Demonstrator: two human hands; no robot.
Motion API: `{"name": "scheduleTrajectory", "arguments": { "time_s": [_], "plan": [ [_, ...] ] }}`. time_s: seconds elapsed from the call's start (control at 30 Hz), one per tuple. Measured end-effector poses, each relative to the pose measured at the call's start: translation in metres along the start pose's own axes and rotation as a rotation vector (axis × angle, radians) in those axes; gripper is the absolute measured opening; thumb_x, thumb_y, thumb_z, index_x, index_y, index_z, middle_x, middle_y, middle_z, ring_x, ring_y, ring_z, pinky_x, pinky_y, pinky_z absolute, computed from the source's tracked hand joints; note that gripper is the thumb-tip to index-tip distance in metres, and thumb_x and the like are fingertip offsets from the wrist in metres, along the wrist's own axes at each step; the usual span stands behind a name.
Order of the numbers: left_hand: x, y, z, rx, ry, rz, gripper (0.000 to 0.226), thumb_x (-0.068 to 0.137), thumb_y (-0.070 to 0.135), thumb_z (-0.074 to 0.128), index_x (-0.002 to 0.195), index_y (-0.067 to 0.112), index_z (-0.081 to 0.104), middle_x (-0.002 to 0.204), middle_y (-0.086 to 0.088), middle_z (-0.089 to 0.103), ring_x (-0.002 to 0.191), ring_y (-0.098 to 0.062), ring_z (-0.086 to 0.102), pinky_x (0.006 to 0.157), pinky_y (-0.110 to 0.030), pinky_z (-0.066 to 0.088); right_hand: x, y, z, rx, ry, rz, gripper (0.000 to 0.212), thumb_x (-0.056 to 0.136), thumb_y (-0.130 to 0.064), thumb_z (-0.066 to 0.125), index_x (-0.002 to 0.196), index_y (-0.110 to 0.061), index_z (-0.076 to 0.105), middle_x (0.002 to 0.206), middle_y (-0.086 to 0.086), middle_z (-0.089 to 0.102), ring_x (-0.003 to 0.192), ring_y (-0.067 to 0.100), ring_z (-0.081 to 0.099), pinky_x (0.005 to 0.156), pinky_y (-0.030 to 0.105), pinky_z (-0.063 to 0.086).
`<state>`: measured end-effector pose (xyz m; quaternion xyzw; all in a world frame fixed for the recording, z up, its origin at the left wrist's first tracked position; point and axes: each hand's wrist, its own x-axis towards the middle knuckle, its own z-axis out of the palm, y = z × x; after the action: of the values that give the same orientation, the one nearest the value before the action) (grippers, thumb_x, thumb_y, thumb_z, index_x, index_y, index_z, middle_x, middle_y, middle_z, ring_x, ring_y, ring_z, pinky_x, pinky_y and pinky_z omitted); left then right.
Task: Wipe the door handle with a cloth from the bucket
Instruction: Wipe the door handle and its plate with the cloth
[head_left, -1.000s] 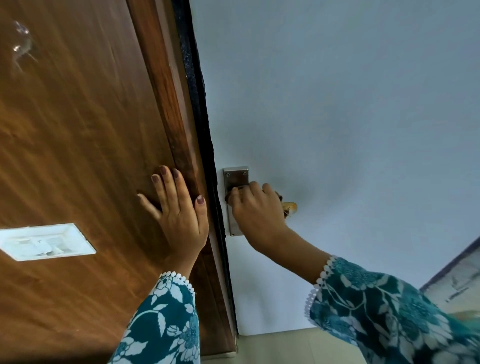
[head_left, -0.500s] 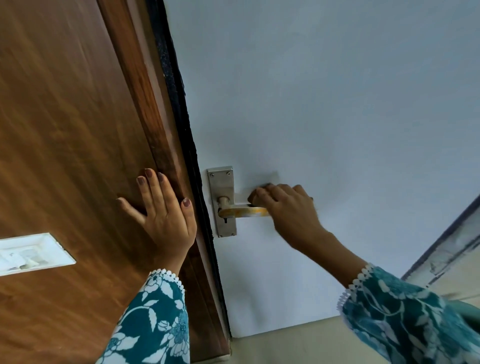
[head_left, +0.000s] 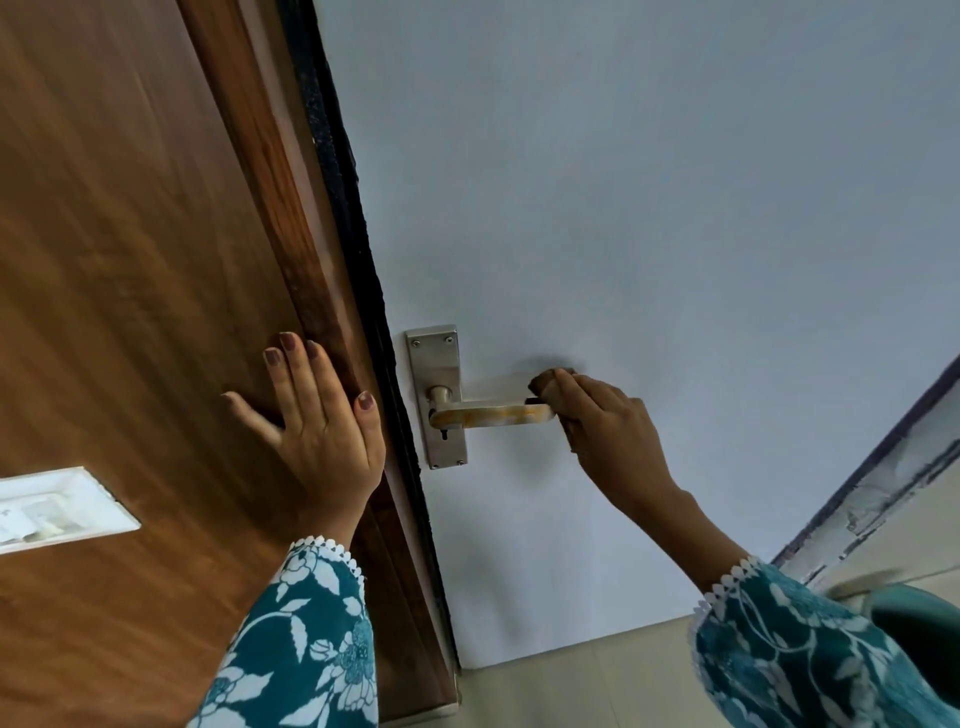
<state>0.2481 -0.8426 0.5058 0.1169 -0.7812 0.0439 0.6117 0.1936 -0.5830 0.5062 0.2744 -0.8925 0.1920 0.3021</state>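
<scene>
A lever door handle (head_left: 493, 414), steel with yellowish stains, sticks out to the right from a steel backplate (head_left: 435, 364) on the pale door (head_left: 649, 234). My right hand (head_left: 608, 436) is closed at the lever's free end, and a small piece of dark cloth (head_left: 541, 383) shows at its fingertips; most of the cloth is hidden in the hand. My left hand (head_left: 317, 431) lies flat with fingers spread on the brown wooden frame (head_left: 291, 249), left of the handle.
A white switch plate (head_left: 52, 506) is set in the wooden panel at the far left. A teal bucket rim (head_left: 914, 618) shows at the bottom right, behind my right sleeve. Beige floor lies below the door.
My right hand has slid along the lever from the backplate out to its free end, uncovering the lever. My left hand has stayed flat on the frame.
</scene>
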Motion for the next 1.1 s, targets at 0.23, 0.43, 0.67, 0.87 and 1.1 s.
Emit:
{"name": "scheduleTrajectory", "arguments": {
  "time_s": [0.23, 0.43, 0.67, 0.87, 1.1],
  "plan": [
    [0.000, 0.000, 0.000, -0.003, 0.000, 0.001, 0.058, 0.099, 0.031, 0.024, 0.149, 0.003, 0.018, 0.151, -0.018, 0.028, 0.148, -0.020, 0.003, 0.114, -0.055, -0.007, 0.002, -0.021, 0.006, -0.055, 0.110, -0.037, 0.052, 0.072, 0.009, 0.067, 0.121, -0.006, 0.061, 0.118, 0.013, 0.066, 0.105, 0.031, 0.063, 0.075, 0.036, 0.048],
    [0.000, 0.000, -0.002, 0.010, -0.014, 0.025, 0.058, 0.099, 0.029, 0.024, 0.150, 0.002, 0.013, 0.151, -0.020, 0.029, 0.148, -0.022, 0.001, 0.113, -0.056, -0.007, -0.017, -0.022, -0.004, 0.849, -0.039, 0.548, 0.050, 0.085, 0.003, 0.046, 0.116, -0.035, 0.060, 0.069, 0.005, 0.066, 0.056, 0.024, 0.064, 0.048, 0.030, 0.052],
    [0.000, 0.002, -0.003, 0.024, -0.013, 0.027, 0.057, 0.099, 0.028, 0.024, 0.146, -0.004, 0.021, 0.149, -0.024, 0.031, 0.148, -0.023, 0.002, 0.106, -0.067, 0.006, -0.014, -0.030, -0.006, 1.031, 0.043, 0.741, 0.048, 0.086, -0.001, 0.052, 0.119, -0.034, 0.060, 0.065, 0.010, 0.067, 0.053, 0.025, 0.067, 0.040, 0.023, 0.046],
    [-0.001, -0.001, -0.001, 0.049, 0.007, 0.040, 0.058, 0.100, 0.030, 0.022, 0.148, -0.002, 0.020, 0.150, -0.021, 0.026, 0.148, -0.022, 0.002, 0.113, -0.058, -0.004, -0.027, -0.049, 0.014, 1.330, 0.006, 0.973, 0.033, 0.089, -0.004, 0.055, 0.120, -0.013, 0.061, 0.092, 0.018, 0.069, 0.068, 0.027, 0.069, 0.047, 0.040, 0.055],
    [-0.001, 0.000, 0.001, 0.041, 0.007, 0.056, 0.058, 0.099, 0.029, 0.025, 0.148, -0.002, 0.019, 0.150, -0.022, 0.027, 0.148, -0.024, 0.002, 0.113, -0.057, -0.007, -0.023, -0.029, -0.001, 1.357, 0.034, 0.968, 0.044, 0.088, -0.001, 0.056, 0.127, -0.020, 0.057, 0.097, 0.018, 0.068, 0.066, 0.031, 0.064, 0.046, 0.038, 0.053]
  ]
}}
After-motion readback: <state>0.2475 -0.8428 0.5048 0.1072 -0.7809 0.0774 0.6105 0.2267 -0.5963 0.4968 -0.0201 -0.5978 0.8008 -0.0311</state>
